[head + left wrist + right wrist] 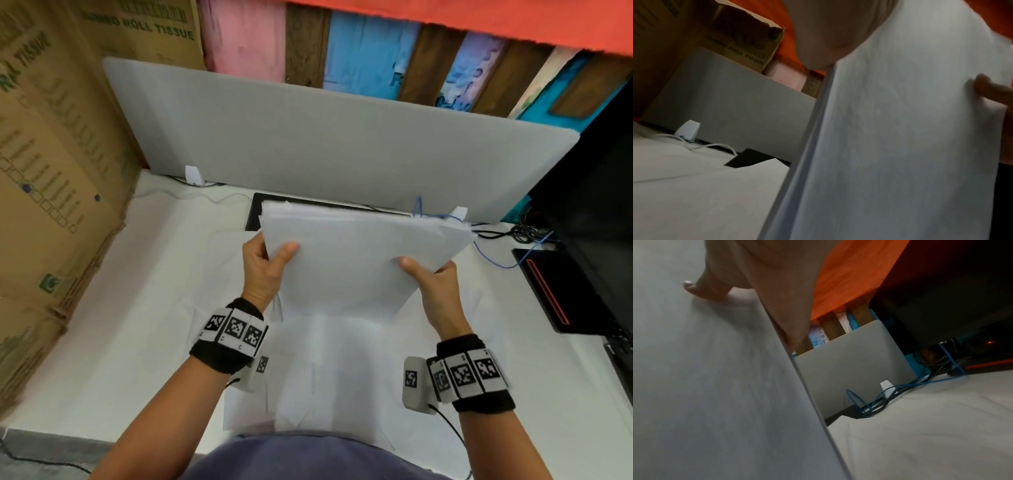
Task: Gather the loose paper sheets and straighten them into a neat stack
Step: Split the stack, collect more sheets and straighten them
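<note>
Paper stack (356, 260): white sheets, held upright above the bench, lower edge just over the papers lying there; upper edges uneven, several sheets offset at the top corners. Side edge shows as thin layers in the left wrist view (900, 146) and the right wrist view (705, 386).

Left hand (263, 270): grasping the stack's left edge, thumb on the near face, fingers behind and hidden.

Right hand (435, 284): grasping the stack's right edge, thumb on the near face, fingers hidden behind.

Loose sheets (329, 370): white, overlapping, flat on the bench below the stack, reaching to the near edge.

Bench (102, 342): white surface.

Black pad (255, 212): flat, dark, behind the stack, mostly hidden by it.

Divider panel (325, 144): grey, upright along the bench's far edge, on white clip feet (195, 174).

Cables: a white one (205, 198) near the left foot; a blue cable (493, 260) looping at the right, beside black cords.

Cardboard boxes (51, 171): stacked at left, printed "ROLL TISSUE".

Dark monitor (596, 212): at right, its black base marked with a red line.

Back wall (370, 51): painted planks of pink, blue and brown, orange cloth above.
</note>
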Demonstrator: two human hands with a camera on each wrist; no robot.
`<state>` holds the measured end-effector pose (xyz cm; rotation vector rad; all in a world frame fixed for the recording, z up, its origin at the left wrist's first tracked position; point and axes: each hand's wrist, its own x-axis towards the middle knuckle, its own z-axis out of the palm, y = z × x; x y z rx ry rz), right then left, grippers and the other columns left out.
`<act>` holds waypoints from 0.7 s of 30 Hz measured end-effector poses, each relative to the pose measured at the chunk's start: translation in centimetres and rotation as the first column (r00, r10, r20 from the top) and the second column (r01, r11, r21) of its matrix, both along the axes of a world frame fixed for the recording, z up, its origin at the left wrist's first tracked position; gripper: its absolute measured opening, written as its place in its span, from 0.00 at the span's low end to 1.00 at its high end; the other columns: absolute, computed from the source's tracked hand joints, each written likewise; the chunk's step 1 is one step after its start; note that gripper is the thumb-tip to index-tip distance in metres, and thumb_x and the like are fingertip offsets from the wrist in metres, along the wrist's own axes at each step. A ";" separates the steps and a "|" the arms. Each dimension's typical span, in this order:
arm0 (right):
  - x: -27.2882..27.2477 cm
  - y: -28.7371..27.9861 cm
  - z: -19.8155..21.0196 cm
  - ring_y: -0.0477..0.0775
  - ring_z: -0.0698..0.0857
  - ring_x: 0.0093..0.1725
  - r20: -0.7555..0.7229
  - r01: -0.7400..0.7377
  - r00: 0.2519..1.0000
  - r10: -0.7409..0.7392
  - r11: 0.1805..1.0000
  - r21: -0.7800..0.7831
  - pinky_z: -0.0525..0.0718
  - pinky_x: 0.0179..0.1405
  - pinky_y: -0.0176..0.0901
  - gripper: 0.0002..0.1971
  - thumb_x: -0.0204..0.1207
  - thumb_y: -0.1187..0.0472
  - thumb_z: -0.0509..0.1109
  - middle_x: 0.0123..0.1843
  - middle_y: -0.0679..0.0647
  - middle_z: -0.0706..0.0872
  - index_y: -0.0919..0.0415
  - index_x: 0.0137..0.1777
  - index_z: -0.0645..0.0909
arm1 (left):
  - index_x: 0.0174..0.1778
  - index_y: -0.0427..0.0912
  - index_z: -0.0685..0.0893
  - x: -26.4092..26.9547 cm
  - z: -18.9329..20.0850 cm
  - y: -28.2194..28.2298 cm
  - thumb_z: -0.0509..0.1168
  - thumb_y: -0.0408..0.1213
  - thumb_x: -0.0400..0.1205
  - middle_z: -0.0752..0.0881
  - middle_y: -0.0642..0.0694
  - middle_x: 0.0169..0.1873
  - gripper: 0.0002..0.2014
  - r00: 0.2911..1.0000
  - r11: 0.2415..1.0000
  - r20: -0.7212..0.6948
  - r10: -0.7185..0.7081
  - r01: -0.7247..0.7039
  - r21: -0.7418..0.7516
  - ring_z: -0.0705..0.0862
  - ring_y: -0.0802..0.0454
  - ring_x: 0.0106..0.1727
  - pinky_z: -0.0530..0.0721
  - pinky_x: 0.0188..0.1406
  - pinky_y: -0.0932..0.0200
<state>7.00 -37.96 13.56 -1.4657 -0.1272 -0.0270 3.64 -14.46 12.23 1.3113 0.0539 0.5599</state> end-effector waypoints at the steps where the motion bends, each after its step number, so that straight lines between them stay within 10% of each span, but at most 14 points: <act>1: 0.1 -0.2 -0.2 0.36 0.88 0.41 -0.002 -0.003 1.000 0.003 1.000 -0.001 0.84 0.40 0.28 0.17 0.70 0.76 0.69 0.38 0.36 0.91 0.52 0.48 0.80 | 0.37 0.57 0.87 0.1 -0.1 0.1 0.69 0.68 0.62 0.88 0.66 0.31 0.20 1.000 1.000 -0.001 0.000 0.000 0.013 0.83 0.69 0.34 0.80 0.35 0.73; 7: -0.3 0.9 -2.2 0.35 0.88 0.41 -0.089 -0.034 0.996 0.027 0.997 -0.072 0.83 0.39 0.26 0.19 0.67 0.77 0.73 0.39 0.35 0.90 0.51 0.49 0.80 | 0.57 0.25 0.80 0.2 -3.2 -2.0 0.71 0.25 0.72 0.87 0.70 0.27 0.17 0.971 0.997 -0.229 -0.067 0.071 0.010 0.86 0.73 0.34 0.81 0.33 0.77; 14: 0.2 -0.4 -2.1 0.41 0.89 0.43 -0.114 -0.012 0.993 0.008 0.999 -0.037 0.85 0.43 0.33 0.16 0.63 0.70 0.78 0.40 0.40 0.91 0.51 0.47 0.83 | 0.42 0.46 0.83 0.7 -1.9 -0.6 0.77 0.56 0.57 0.90 0.66 0.33 0.24 0.980 0.993 -0.165 -0.114 0.120 0.022 0.88 0.67 0.38 0.83 0.36 0.73; 21: -0.1 1.0 -3.8 0.44 0.89 0.45 -0.216 0.010 0.976 -0.014 1.000 -0.018 0.86 0.47 0.39 0.16 0.67 0.74 0.75 0.47 0.49 0.89 0.52 0.49 0.83 | 0.41 0.49 0.81 1.1 -4.3 -2.3 0.70 0.25 0.74 0.88 0.68 0.28 0.13 0.952 1.000 -0.304 -0.023 0.024 0.000 0.86 0.73 0.35 0.81 0.35 0.77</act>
